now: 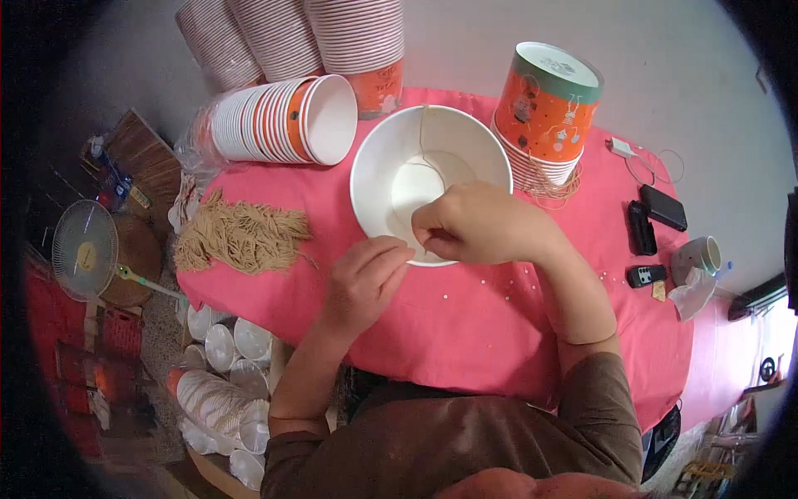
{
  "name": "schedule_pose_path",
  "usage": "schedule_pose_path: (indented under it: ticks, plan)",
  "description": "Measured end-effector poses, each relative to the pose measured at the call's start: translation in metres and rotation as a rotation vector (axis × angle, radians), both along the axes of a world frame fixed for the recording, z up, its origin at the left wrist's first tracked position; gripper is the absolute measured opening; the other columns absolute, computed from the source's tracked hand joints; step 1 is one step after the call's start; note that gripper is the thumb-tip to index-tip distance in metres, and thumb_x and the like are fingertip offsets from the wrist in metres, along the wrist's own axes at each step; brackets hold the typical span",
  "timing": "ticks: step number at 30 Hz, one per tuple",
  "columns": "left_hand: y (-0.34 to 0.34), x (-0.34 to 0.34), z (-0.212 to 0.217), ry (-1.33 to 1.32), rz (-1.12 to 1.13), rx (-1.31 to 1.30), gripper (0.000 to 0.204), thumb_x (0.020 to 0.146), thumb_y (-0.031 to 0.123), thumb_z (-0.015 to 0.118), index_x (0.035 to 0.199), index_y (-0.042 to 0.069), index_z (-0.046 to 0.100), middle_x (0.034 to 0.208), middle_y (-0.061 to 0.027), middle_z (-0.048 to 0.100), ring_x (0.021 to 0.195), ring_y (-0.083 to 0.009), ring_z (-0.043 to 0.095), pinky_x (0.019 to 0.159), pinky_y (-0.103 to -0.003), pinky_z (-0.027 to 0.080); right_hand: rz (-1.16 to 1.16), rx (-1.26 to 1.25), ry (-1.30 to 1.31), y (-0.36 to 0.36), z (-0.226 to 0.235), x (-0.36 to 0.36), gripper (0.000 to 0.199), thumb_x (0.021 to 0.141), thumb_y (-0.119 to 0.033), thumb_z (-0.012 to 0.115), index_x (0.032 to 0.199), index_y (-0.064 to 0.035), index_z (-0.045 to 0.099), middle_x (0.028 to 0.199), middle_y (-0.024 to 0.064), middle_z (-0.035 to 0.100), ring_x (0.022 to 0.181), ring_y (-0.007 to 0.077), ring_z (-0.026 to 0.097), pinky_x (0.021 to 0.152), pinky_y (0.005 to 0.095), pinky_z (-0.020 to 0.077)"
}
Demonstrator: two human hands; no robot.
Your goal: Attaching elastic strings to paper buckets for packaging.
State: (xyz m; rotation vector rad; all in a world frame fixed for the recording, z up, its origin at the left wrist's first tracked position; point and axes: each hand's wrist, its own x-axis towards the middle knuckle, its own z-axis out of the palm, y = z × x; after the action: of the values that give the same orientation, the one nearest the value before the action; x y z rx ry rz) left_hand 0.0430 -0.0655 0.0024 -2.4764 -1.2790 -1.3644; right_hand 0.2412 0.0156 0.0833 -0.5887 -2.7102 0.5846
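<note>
Both hands, left hand (363, 279) and right hand (474, 224), are pinching a thin string (422, 145) at the white paper bowl (428, 179) lying on the pink worktop (465, 316), and a hard tug is likely risking tearing its rim.

Head camera looks steeply down, close over the pink table (465, 324).

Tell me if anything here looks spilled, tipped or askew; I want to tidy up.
A sleeve of paper cups lies tipped on its side on the pink tablecloth instead of standing. Small white beads are scattered loose near the right hand. A crumpled tissue sits by the mug.
</note>
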Motion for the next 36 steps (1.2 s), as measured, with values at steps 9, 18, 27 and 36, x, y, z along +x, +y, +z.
schedule_pose_path:
  ticks: [9, 18, 27, 36]
  plan:
    - [-0.009, -0.003, -0.009, 0.043, -0.030, 0.060, 0.020, 0.078, 0.001, 0.070, 0.097, 0.004, 0.066, 0.098, -0.0088, 0.064, 0.081, -0.0266, 0.065, 0.069, -0.036, 0.054, 0.040, 0.003, -0.064, -0.007, -0.005, -0.007, 0.004, 0.077, -0.007, 0.062, 0.075, -0.0054, 0.060, 0.064, 0.0136, 0.060, 0.064, 0.0346, 0.060, 0.059, 0.0441, 0.0442]
    - [-0.011, -0.004, -0.012, 0.036, -0.043, 0.090, 0.023, 0.077, 0.000, 0.069, 0.099, 0.003, 0.065, 0.098, -0.0096, 0.064, 0.080, -0.0265, 0.065, 0.067, -0.036, 0.054, 0.088, -0.003, -0.082, -0.007, -0.010, -0.009, 0.006, 0.079, -0.010, 0.061, 0.074, -0.0063, 0.060, 0.065, 0.0142, 0.060, 0.066, 0.0351, 0.060, 0.059, 0.0449, 0.0443]
    - [-0.006, -0.004, -0.014, -0.048, -0.035, 0.080, 0.030, 0.075, -0.002, 0.071, 0.102, 0.003, 0.058, 0.101, -0.0131, 0.064, 0.083, -0.0288, 0.065, 0.069, -0.035, 0.054, 0.105, -0.021, -0.183, -0.003, -0.008, -0.010, 0.005, 0.080, -0.010, 0.061, 0.078, -0.0057, 0.061, 0.070, 0.0144, 0.062, 0.071, 0.0353, 0.060, 0.064, 0.0450, 0.0459]
    - [0.012, 0.005, -0.007, -0.261, 0.125, 0.072, 0.037, 0.070, -0.005, 0.075, 0.099, 0.005, 0.055, 0.118, -0.0140, 0.056, 0.079, -0.0208, 0.059, 0.065, -0.031, 0.051, 0.158, -0.213, -0.102, 0.006, 0.010, 0.004, 0.020, 0.083, -0.013, 0.066, 0.097, 0.0015, 0.064, 0.085, 0.0140, 0.065, 0.075, 0.0249, 0.062, 0.069, 0.0356, 0.0485]
